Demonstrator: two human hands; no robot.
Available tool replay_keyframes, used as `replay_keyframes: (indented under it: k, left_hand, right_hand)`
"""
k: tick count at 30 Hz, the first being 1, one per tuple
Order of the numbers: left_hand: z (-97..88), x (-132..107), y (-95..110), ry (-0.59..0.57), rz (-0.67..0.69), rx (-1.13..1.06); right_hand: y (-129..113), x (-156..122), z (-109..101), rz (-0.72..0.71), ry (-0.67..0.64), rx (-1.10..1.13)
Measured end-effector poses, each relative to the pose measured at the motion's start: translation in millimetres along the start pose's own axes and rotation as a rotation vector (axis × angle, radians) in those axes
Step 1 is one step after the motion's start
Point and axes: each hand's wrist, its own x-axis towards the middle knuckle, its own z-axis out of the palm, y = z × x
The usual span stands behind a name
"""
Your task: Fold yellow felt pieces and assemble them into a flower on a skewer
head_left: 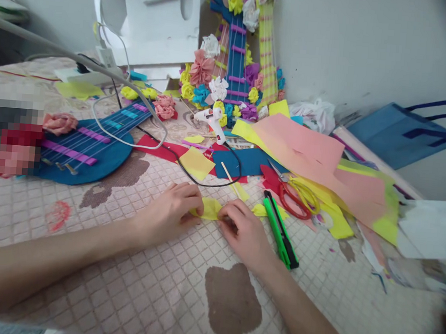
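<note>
Between my two hands a small strip of yellow crepe paper (211, 209) is stretched, low over the tablecloth. My left hand (173, 209) pinches its left end, fingers closed. The right end is in the closed fingers of my right hand (243, 230). Just right of that hand lies a green utility knife (280, 228), with more yellow paper scraps beside it. Scissors (298, 196) with red and yellow handles rest behind the knife. A thin wooden stick (230, 178) lies beyond my hands, near a yellow paper square (196, 163).
A blue paper guitar (85, 151) with strings and paper flowers lies at the left. A white glue gun (213, 122) stands behind, its black cord looping forward. Pink and yellow paper sheets (305, 148) spread at the right. Flower-covered paper guitars (235, 60) lean against the wall.
</note>
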Motion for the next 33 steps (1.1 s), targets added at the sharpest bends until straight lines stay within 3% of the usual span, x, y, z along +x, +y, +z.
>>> replay_keyframes:
  k: [11, 33]
  left_hand:
    - [-3.5, 2.0, 5.5, 0.002, -0.145, -0.095]
    - [-0.4, 2.1, 2.1, 0.006, -0.131, -0.083]
  right_hand:
    - [-5.1, 2.3, -2.6, 0.09, -0.009, 0.102]
    - [-9.7, 4.5, 0.0, 0.178, 0.001, 0.094]
